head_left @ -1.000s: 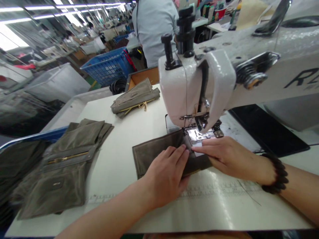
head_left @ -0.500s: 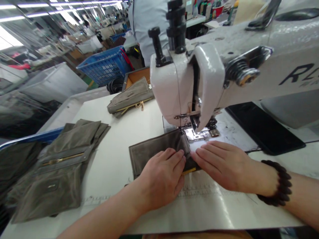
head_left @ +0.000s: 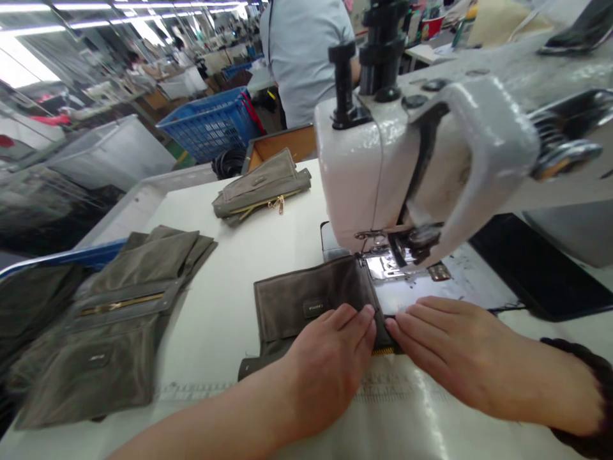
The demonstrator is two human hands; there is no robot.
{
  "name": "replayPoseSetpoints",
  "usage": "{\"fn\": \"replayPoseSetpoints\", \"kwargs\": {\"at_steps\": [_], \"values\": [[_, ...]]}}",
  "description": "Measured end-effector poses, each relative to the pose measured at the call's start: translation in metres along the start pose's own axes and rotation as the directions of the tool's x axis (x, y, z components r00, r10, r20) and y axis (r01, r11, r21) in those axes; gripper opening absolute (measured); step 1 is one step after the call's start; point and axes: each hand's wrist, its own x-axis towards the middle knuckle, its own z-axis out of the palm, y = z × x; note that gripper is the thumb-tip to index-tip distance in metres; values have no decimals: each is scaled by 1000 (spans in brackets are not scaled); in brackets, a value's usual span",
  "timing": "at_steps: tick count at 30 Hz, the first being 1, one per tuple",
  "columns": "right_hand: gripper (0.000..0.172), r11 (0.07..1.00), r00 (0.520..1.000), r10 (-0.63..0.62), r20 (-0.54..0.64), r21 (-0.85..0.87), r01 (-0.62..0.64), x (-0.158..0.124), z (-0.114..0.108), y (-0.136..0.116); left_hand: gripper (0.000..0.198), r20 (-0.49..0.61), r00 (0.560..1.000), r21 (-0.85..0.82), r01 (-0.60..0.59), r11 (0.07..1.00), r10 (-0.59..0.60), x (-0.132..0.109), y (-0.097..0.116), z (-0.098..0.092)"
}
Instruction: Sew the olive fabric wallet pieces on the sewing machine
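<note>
A grey-brown wallet piece (head_left: 306,291) with a small label and a gold zipper (head_left: 383,351) lies on the sewing table. Its far right corner sits under the presser foot of the sewing machine (head_left: 378,191). My left hand (head_left: 330,358) bears down on the wallet piece, fingers bent and bunched near its right edge. Stretched flat with the fingers together, my right hand (head_left: 460,354) touches that same edge with its fingertips, beside the zipper end. Its thumb is hidden, and a dark beaded bracelet is on the wrist.
Another grey-brown zipped piece (head_left: 261,188) lies farther back. More such pieces (head_left: 119,313) are stacked at left, by a blue bin. A black phone-like slab (head_left: 546,268) rests right of the needle. Beyond are a blue basket (head_left: 211,124) and a person in light blue (head_left: 306,57).
The view has shifted, so the machine head appears larger and farther right. More of the wallet piece, including its label, shows beside my left hand. Both hands keep contact with it.
</note>
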Motion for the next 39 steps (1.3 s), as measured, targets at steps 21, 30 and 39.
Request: {"fn": "replayPoseSetpoints", "kwargs": {"at_steps": [21, 30, 39], "values": [[32, 963, 987, 137, -87, -223, -153, 8, 26, 27, 25, -47, 999, -9, 13, 1000, -14, 27, -47, 13], [25, 905, 911, 387, -138, -134, -405, 4, 21, 33, 27, 34, 982, -446, 181, 877, -185, 28, -59, 4], [13, 814, 834, 544, 90, 186, -551, 10, 15, 27, 30, 40, 972, -647, 202, 735, -232, 28, -70, 4]]}}
